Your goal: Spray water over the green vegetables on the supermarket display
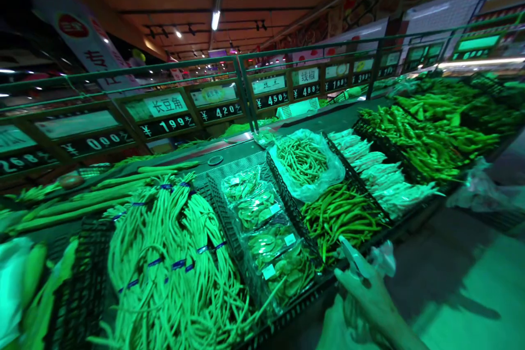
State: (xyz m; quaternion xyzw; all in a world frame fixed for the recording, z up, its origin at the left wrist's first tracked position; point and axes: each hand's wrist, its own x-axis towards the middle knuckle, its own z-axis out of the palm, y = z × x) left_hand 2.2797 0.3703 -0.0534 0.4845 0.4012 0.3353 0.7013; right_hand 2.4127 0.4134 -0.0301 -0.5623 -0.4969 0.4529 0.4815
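My right hand is raised at the front edge of a vegetable stand, its fingers closed on a thin crumpled plastic bag. My left hand is just below it at the bottom edge of the view, only partly visible, and touches the same bag. Nearest to both hands is a heap of slim green chili peppers in a black crate. Left of the chilies lie clear packs of flat pea pods with white labels.
Tied bundles of long beans fill the left crates. A bag of thin beans, pale peppers and green peppers lie farther back. Price signs hang on a green rail. The floor aisle runs to the right.
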